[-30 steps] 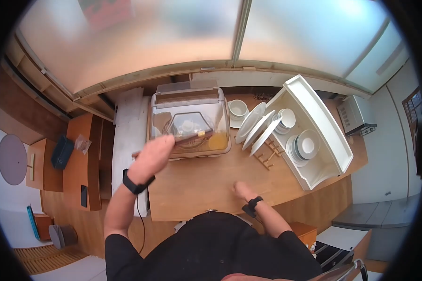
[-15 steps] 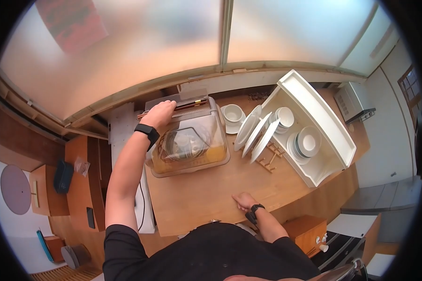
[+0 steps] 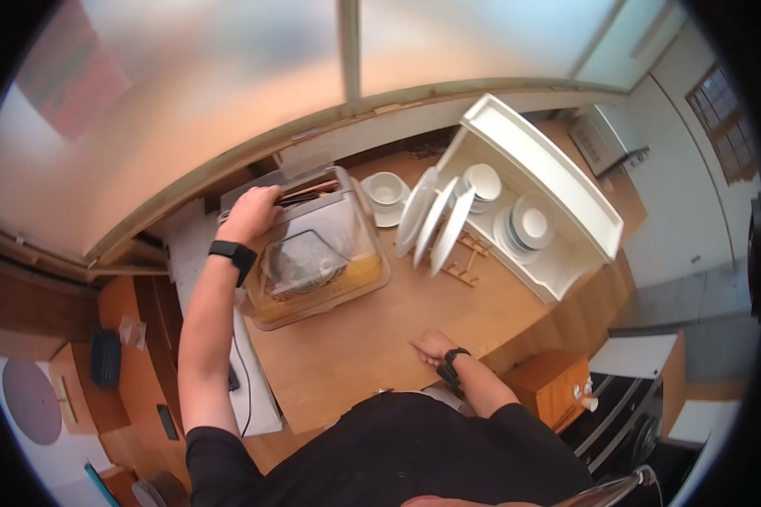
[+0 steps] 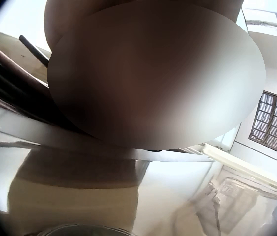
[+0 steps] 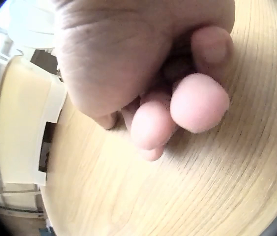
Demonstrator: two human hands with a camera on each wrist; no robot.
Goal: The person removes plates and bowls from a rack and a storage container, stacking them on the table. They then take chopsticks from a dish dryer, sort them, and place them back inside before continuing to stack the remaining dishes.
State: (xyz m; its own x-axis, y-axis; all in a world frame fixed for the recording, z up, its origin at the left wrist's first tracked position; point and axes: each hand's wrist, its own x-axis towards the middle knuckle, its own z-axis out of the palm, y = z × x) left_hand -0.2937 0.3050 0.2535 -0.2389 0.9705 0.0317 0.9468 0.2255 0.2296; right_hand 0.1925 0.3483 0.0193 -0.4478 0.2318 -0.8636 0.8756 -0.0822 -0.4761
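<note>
My left hand (image 3: 250, 216) is at the rear compartment of a clear lidded box (image 3: 309, 253), its fingers curled at the near end of thin dark chopsticks (image 3: 320, 193) that lie along that compartment. In the left wrist view, dark and reddish sticks (image 4: 15, 81) run behind the large blurred hand (image 4: 153, 73), which hides its fingertips. Through the clear lid, dishes and something yellow show inside. My right hand (image 3: 434, 345) rests on the wooden table (image 3: 338, 355), loosely curled and holding nothing; the right wrist view shows its bent fingers (image 5: 200, 103) against the wood.
Right of the box stand a cup (image 3: 386, 189) on a saucer and several upright white plates (image 3: 435, 221) by a wooden rack (image 3: 461, 269). Beyond them, a white drawer-like holder (image 3: 558, 182) contains stacked bowls (image 3: 528, 224). A toaster oven (image 3: 604, 139) is at the back right.
My left hand has brought the chopsticks from over the lid to the rear compartment and down into it. The right hand stays on the table. The head view has shifted.
</note>
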